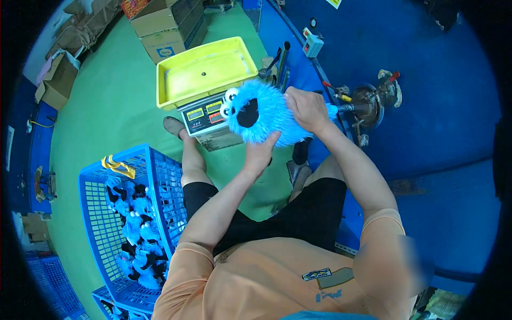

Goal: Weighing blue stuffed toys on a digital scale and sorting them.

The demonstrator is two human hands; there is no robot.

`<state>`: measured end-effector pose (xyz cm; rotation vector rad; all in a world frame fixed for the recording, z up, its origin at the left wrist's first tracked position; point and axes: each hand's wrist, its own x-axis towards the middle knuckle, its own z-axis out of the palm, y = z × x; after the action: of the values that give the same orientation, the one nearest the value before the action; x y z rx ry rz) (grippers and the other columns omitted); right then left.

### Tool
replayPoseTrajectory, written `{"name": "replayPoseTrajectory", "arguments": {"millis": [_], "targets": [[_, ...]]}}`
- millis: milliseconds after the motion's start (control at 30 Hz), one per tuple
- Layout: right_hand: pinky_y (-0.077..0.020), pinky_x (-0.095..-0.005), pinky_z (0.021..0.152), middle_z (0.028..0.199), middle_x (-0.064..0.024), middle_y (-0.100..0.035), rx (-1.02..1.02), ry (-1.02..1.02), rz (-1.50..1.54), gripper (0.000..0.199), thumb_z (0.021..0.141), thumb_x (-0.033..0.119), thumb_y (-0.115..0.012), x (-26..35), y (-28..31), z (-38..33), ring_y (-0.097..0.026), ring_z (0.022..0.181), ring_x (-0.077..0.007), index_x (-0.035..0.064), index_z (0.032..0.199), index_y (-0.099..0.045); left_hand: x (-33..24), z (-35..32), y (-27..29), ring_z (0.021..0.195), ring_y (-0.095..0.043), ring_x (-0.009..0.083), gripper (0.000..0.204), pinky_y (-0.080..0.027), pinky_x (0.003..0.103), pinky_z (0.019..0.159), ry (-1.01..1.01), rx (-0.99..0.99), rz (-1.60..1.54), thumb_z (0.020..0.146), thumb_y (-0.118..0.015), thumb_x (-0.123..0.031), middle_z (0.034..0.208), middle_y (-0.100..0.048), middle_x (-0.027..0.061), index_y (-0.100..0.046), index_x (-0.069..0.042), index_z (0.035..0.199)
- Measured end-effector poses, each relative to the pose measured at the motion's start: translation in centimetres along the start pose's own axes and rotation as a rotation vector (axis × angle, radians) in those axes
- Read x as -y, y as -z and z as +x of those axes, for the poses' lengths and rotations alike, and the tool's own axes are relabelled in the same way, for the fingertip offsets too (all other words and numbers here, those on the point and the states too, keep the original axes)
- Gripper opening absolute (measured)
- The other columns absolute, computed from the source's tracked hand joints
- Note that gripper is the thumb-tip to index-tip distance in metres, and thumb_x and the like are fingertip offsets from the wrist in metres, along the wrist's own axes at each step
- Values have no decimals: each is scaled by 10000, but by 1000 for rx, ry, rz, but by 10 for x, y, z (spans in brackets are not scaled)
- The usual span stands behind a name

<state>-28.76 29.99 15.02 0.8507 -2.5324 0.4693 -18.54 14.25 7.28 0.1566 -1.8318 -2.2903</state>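
Note:
A fluffy blue plush toy [273, 112] with white bulging eyes and a black mouth is between my two hands. My left hand [260, 153] grips the fur on its near side, below the mouth, thumb on top and the other fingers hidden. On its right part, my right hand [310, 111] is closed over the fur. The toy's right end meets a metal tube [346, 108] that sticks out from a blue machine [426, 138]; how far the tube goes inside is hidden. Behind the toy stands a digital scale [201, 116] bearing a yellow tray [160, 88].
A blue plastic basket [151, 197] with several flat blue and black plush pieces [140, 229] stands at my left. Cardboard boxes [154, 42] sit on the green floor [101, 128] further back. A switch box [312, 42] and red-handled valves [393, 77] are on the machine.

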Motion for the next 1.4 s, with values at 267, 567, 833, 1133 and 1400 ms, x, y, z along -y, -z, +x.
{"name": "replayPoseTrajectory", "arguments": {"millis": [267, 567, 833, 1133, 1400], "targets": [[-453, -506, 615, 773, -142, -675, -93, -178, -83, 236, 990, 267, -501, -26, -1, -4, -620, 663, -405, 76, 865, -565, -37, 44, 1, 983, -679, 275, 396, -529, 383, 855, -313, 338, 401, 921, -721, -240, 1133, -714, 128, -639, 4, 1221], [-484, -479, 714, 830, -125, -699, -3, 40, -34, 321, 995, 364, -502, -14, 14, -12, -644, 749, -389, 76, 878, -584, 19, -2, 15, 1037, -655, 281, 389, -511, 406, 900, -7, 161, 332, 943, -676, -213, 1205, -678, 149, -608, 25, 1244], [-502, -467, 729, 830, -119, -701, 110, -26, -88, 374, 1002, 410, -487, -5, 12, -5, -647, 740, -381, 77, 857, -575, 9, -2, 14, 1012, -638, 243, 453, -510, 362, 917, 178, -7, 20, 924, -700, -180, 1176, -668, 146, -564, 30, 1301], [-504, -486, 710, 824, -131, -702, 111, -18, -80, 388, 1020, 406, -466, 2, 6, -1, -654, 730, -389, 73, 851, -571, -5, -6, 4, 999, -629, 212, 458, -514, 351, 910, 247, -156, -270, 908, -729, -175, 1148, -664, 117, -567, -5, 1301], [-502, -490, 692, 843, -145, -707, 164, -102, -71, 369, 1024, 393, -464, 15, 4, 2, -669, 767, -395, 72, 899, -594, -26, 5, 24, 828, -578, 145, 376, -477, 271, 722, 297, -58, -326, 913, -735, -201, 1018, -637, 63, -580, -34, 1213]]}}
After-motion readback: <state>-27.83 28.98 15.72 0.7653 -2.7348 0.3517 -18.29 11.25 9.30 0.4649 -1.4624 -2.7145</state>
